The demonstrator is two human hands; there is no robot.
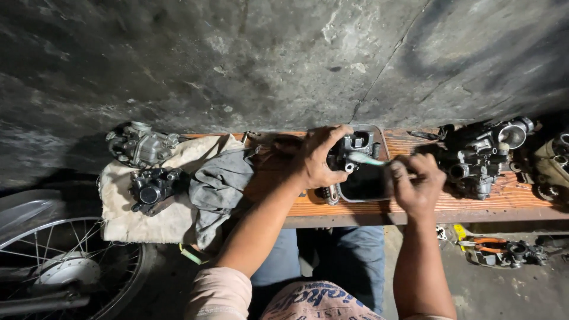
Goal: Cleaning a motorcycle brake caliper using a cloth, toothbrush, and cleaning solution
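Behind everything stands the rough grey wall, and against it runs your wooden bench. On its left end lies a pale cloth with a crumpled grey rag over its right edge, a silver carburetor and a dark one on top. A spoked wheel shows at lower left. More engine parts crowd the bench's right end.

Before you sits a metal tray of dark liquid. Your left hand grips a dark carburetor body over the tray, fingers curled over its top, thumb under it. Your right hand is closed around a toothbrush, whose head touches the body just beside your left fingertips.
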